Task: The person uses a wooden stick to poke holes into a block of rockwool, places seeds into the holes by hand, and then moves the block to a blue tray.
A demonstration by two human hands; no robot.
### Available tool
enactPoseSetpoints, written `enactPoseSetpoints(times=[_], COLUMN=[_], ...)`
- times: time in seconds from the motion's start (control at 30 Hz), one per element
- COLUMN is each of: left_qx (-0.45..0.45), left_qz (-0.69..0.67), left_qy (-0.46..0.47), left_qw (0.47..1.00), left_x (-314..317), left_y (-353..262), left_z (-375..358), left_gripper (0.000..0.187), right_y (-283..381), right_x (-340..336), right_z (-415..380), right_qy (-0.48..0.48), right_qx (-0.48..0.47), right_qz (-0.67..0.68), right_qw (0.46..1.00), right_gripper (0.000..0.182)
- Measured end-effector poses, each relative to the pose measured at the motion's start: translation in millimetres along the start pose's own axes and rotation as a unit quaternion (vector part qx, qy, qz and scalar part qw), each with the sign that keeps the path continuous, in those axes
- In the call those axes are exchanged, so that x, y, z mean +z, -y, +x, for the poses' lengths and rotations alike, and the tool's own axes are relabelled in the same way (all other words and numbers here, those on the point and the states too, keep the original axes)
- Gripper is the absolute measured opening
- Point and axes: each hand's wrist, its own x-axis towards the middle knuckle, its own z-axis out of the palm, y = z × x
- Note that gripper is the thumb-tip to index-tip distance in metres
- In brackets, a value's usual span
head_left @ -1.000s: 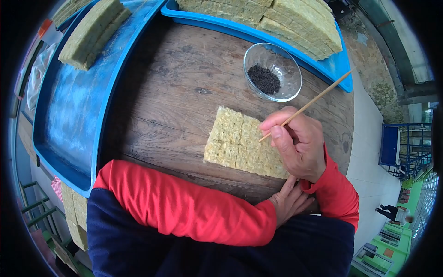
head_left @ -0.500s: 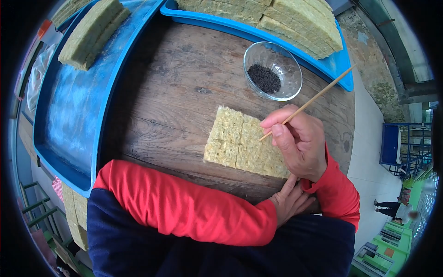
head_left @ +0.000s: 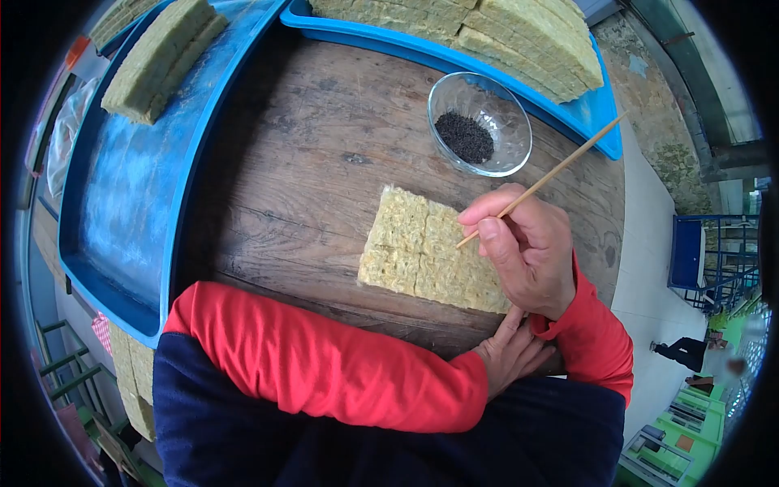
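Note:
My right hand [head_left: 531, 252] pinches a thin wooden stick [head_left: 560, 169] like a pen. The stick's lower tip rests on or just over a yellowish, fibrous slab [head_left: 398, 243] that looks like rockwool, scored into blocks with small pits. Part of the slab's right side is hidden behind that hand. My left hand [head_left: 513, 351] lies below the right wrist, near the slab's lower right corner, fingers stretched out and holding nothing visible. Beyond the slab stands a clear glass bowl [head_left: 515, 138] with small black grains [head_left: 465, 138], which look like seeds, at its bottom.
Everything stands on a worn wooden table [head_left: 316, 146]. At the left is a blue tray [head_left: 122, 219] holding a rockwool block [head_left: 158, 61]. Another blue tray [head_left: 604, 138] at the back carries stacked slabs [head_left: 527, 40]. A person [head_left: 686, 353] is far off at the right.
My hands, the stick and the slab have hardly moved. The person in the background has shifted slightly.

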Motion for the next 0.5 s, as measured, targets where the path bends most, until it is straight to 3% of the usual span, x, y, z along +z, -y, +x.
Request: enactPoseSetpoints(times=[0.1, 0.5], left_qx=[-0.001, 0.010], left_qz=[0.004, 0.040], left_qy=[-0.006, 0.005], left_qw=[1.000, 0.999], left_x=[2.0, -10.9], left_y=[-2.1, 9.1], left_z=[-0.2, -5.1], left_gripper=[0.063, 0.063], right_y=[-8.3, -6.7], right_x=[7.8, 7.5], right_z=[1.5, 1.4], right_qy=[-0.061, -0.059], right_qx=[-0.032, -0.026], right_qz=[0.036, 0.041], right_qw=[0.997, 0.997], right_gripper=[0.008, 0.009])
